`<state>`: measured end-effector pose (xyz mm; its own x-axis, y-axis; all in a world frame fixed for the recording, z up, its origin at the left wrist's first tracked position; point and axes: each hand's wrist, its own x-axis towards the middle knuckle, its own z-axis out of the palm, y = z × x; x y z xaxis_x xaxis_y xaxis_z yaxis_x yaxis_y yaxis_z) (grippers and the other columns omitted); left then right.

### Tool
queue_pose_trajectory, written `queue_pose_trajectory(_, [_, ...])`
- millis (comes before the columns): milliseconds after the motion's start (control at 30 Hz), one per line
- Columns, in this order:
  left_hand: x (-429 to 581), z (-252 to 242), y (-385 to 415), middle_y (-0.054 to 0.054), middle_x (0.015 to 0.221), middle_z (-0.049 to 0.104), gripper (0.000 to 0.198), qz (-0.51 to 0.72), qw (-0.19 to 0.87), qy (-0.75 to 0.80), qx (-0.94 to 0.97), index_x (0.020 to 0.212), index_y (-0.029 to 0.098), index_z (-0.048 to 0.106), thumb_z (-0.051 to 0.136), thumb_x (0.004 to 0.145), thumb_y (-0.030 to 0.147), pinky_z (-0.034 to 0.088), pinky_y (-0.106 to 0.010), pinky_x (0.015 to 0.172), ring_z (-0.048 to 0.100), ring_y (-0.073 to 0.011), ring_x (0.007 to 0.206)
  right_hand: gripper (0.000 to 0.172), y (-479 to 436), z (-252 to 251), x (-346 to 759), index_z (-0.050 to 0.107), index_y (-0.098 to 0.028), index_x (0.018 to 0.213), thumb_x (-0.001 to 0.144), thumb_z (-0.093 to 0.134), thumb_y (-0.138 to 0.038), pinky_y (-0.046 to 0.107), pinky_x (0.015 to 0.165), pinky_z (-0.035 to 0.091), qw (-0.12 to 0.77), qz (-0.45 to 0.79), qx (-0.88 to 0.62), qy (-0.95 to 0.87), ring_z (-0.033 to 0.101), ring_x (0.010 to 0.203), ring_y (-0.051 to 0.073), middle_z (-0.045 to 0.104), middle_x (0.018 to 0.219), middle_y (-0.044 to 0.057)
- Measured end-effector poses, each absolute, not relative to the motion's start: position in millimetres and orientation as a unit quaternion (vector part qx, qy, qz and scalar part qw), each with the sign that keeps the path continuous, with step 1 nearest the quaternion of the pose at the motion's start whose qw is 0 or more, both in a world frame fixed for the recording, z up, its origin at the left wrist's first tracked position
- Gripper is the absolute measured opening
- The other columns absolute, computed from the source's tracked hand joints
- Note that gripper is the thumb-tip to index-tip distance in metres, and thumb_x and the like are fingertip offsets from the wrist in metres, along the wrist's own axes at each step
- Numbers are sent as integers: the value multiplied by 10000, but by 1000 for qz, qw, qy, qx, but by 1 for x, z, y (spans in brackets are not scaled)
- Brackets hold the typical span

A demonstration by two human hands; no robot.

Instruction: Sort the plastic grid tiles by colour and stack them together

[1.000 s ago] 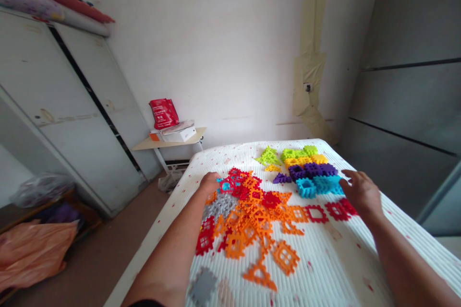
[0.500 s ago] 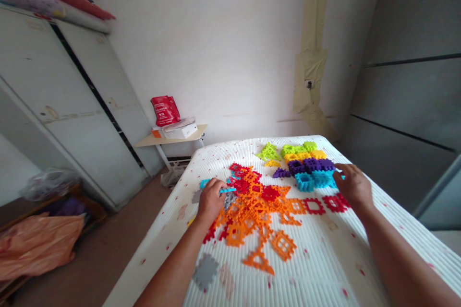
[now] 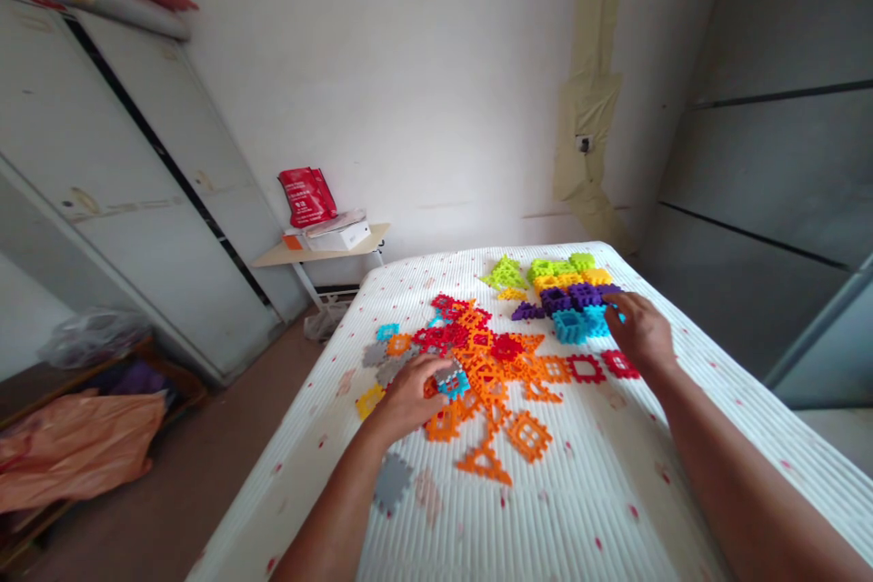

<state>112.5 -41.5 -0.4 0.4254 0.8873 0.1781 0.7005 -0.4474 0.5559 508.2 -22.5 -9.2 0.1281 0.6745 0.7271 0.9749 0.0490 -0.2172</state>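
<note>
My left hand (image 3: pixel 410 396) is over the near-left part of a loose pile of plastic interlocking pieces. Its thumb and fingers curve around the edge of a light-blue windowed interlocking piece (image 3: pixel 456 385). Orange interlocking pieces (image 3: pixel 487 373) and red ones (image 3: pixel 446 336) lie beside and beyond it. My right hand (image 3: pixel 641 327) is at the right end of a row of light-blue interlocking blocks (image 3: pixel 579 325), with thumb and fingertips closed on that end. Behind this row stand purple blocks (image 3: pixel 569 298), yellow blocks (image 3: pixel 563 280) and lime-green blocks (image 3: pixel 556 266).
Grey flat pieces (image 3: pixel 392 482) and a yellow piece (image 3: pixel 369 401) lie on the bed's white patterned cover (image 3: pixel 546 527). Lime-green triangles (image 3: pixel 506 273) lie beyond the pile. A small table (image 3: pixel 273 255) with a red bag (image 3: pixel 306 197) stands by the wall.
My left hand has brought the light-blue piece nearer and to the right, turning its face into view. My right hand has shifted left against the light-blue row. The view has tilted slightly.
</note>
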Motion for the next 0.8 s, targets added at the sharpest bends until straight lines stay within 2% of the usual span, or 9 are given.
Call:
queue_pose_trajectory(100, [116,-2,-38,-66,1079,625,368,214,145,536,804,1053,186,626,580,690,148,381,-343,944,542,-207,1032,300,-21,-10,509,675,-141,913,837,404,-242,294,732,466,388,-234,-638,-623,610,821,208,676,896,100])
queue_pose_trajectory(200, [123,-6,-39,-58,981,648,292,215,91,568,789,972,184,642,623,681,200,395,-340,887,554,-210,967,268,-20,-12,510,680,-154,872,822,428,-231,278,670,467,412,-258,-613,-623,615,771,197,682,862,87])
queue_pose_trajectory(333, [128,-9,-49,-15,798,621,44,251,53,559,789,722,193,619,623,683,213,400,-279,763,552,-165,816,252,-20,-13,511,681,-172,876,818,443,-231,266,656,463,426,-260,-606,-619,616,764,186,684,861,75])
queue_pose_trajectory(433, [129,-11,-57,0,734,594,36,229,36,546,805,652,197,601,635,660,205,383,-273,720,539,-159,760,257,-21,-12,510,680,-171,874,820,436,-229,261,646,459,430,-259,-607,-617,617,755,181,686,856,72])
queue_pose_trajectory(567, [131,-14,-62,-12,795,615,97,206,23,541,815,724,202,626,612,655,135,382,-285,750,541,-170,800,261,-23,-11,509,678,-166,850,826,428,-235,253,617,446,431,-264,-605,-616,614,734,177,685,838,72])
queue_pose_trajectory(800, [127,-15,-60,-27,765,609,94,284,-6,508,813,716,191,599,530,750,137,428,-285,724,558,-173,786,260,-22,-13,512,668,-160,849,835,422,-243,264,657,458,425,-255,-606,-622,614,751,184,680,841,79])
